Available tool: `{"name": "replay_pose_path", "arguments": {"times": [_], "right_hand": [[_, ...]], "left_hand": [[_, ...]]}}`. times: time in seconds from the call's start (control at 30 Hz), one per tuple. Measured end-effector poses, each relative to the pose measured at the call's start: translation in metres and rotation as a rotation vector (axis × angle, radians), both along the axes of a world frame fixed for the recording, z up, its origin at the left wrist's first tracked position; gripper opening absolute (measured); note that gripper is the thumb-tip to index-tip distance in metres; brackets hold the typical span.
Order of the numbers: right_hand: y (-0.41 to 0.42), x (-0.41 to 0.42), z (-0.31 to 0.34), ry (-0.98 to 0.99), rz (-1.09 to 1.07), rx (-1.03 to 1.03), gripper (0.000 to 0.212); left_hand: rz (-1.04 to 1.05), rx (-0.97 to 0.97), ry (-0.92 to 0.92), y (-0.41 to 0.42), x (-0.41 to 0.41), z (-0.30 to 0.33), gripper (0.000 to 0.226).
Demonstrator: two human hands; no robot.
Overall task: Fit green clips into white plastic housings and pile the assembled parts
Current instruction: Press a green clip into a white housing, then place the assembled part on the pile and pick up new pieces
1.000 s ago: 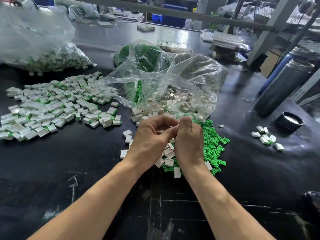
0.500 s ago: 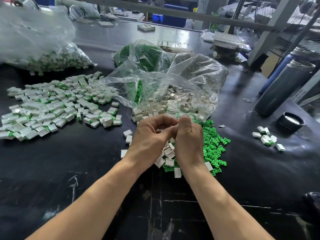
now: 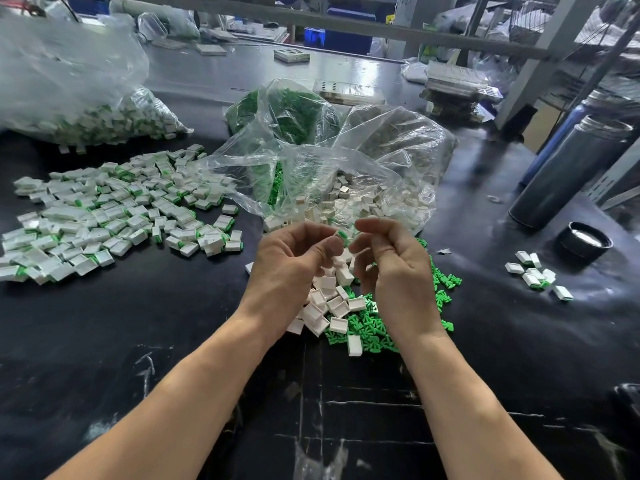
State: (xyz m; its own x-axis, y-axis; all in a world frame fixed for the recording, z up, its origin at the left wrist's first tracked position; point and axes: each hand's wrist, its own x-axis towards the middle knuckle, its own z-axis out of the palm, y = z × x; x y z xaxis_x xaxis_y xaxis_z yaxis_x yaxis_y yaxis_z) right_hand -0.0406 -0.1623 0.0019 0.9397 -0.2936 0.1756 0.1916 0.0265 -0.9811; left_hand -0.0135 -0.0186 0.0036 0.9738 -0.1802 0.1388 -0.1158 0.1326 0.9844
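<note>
Over the black table [image 3: 138,323], my left hand [image 3: 291,271] pinches a small part between thumb and fingers; only its green tip [image 3: 341,234] shows. A short gap separates it from my right hand [image 3: 393,268], whose curled, spread fingers hold nothing I can see. Beneath both hands lie loose white housings [image 3: 329,306] and a heap of green clips [image 3: 367,329]. A broad spread of assembled white-and-green parts [image 3: 104,216] covers the table to the left.
A clear bag of white housings [image 3: 381,188] lies open behind my hands, with a bag of green clips [image 3: 287,112] farther back. A bag of assembled parts [image 3: 104,119] sits far left. At right stand a grey flask [image 3: 568,171], its black lid [image 3: 583,242] and a few assembled parts [image 3: 533,271].
My hands were pressed together over the housings; now they have come apart. The left one keeps the part and the right one has drawn away to the right.
</note>
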Motion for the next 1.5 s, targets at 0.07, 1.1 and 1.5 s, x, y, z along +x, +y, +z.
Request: {"name": "replay_pose_path", "arguments": {"times": [0.07, 1.1, 1.5], "right_hand": [[-0.002, -0.001, 0.001, -0.022, 0.031, 0.031, 0.036], [-0.028, 0.009, -0.010, 0.135, -0.087, -0.083, 0.024], [-0.033, 0.003, -0.005, 0.360, -0.243, -0.838, 0.007]], "left_hand": [[-0.004, -0.011, 0.011, 0.000, 0.000, 0.001, 0.005], [0.396, 0.585, -0.158, 0.047, 0.032, -0.008, 0.006], [0.687, 1.091, -0.151, 0.076, 0.045, -0.006, 0.017]]}}
